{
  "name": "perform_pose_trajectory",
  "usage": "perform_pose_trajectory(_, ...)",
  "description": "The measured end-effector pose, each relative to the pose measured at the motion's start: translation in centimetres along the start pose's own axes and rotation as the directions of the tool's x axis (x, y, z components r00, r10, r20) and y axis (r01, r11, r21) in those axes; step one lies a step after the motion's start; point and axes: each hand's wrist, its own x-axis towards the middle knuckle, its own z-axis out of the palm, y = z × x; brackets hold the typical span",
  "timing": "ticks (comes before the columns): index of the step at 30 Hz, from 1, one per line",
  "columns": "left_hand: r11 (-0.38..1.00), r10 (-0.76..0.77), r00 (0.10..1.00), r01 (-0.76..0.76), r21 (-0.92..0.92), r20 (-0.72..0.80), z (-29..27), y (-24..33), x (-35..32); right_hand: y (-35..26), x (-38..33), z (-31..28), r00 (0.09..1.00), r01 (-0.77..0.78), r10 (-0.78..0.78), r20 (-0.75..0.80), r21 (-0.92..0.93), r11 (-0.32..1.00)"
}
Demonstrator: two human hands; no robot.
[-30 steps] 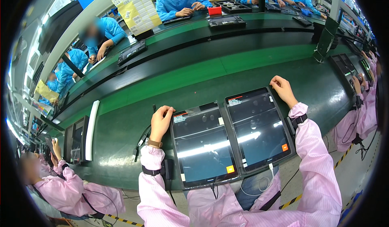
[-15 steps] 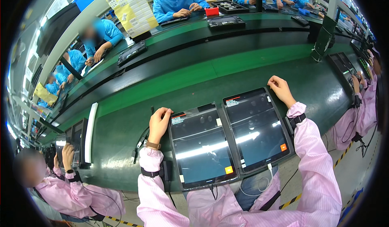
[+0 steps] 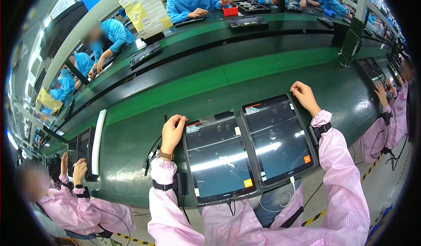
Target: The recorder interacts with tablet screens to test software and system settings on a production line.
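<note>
Two dark tablets lie side by side at the table's near edge, screens up and lit with small text at the top and an orange square at a lower corner. Beside the upper left corner of the left tablet [image 3: 219,158] rests my left hand [image 3: 172,134], fingers curled together, fingertips at the tablet's edge. Just past the upper right corner of the right tablet [image 3: 277,136], my right hand [image 3: 304,97] lies on the table with its fingers loosely curled and nothing in them. A white cable [image 3: 293,185] is plugged into the right tablet's near edge, a black cable [image 3: 230,206] into the left one's.
Black cables [image 3: 151,154] lie left of my left hand on the green table [image 3: 127,145]. A white strip [image 3: 98,136] stands farther left, near a co-worker in pink. Another pink-sleeved co-worker works at the right. Beyond a dark rail [image 3: 197,53], people in blue handle devices.
Both my hands and the tablets stay in place. The left co-worker's hand has lost sight of the small device it held up; across the bench, a person in blue has moved a hand toward the red box.
</note>
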Motion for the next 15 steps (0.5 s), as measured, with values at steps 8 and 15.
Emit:
perform_pose_trajectory(8,1.0,-0.002,1.0,0.002,0.009,-0.001,-0.07,0.26,-0.08,-0.14,0.01,-0.03,1.0,-0.017,0.017,0.006,-0.002,1.0)
perform_pose_trajectory(15,1.0,-0.01,1.0,0.01,0.0,-0.006,-0.05,0.09,-0.07,-0.5,-0.09,-0.07,1.0,-0.022,0.022,0.009,-0.013,1.0)
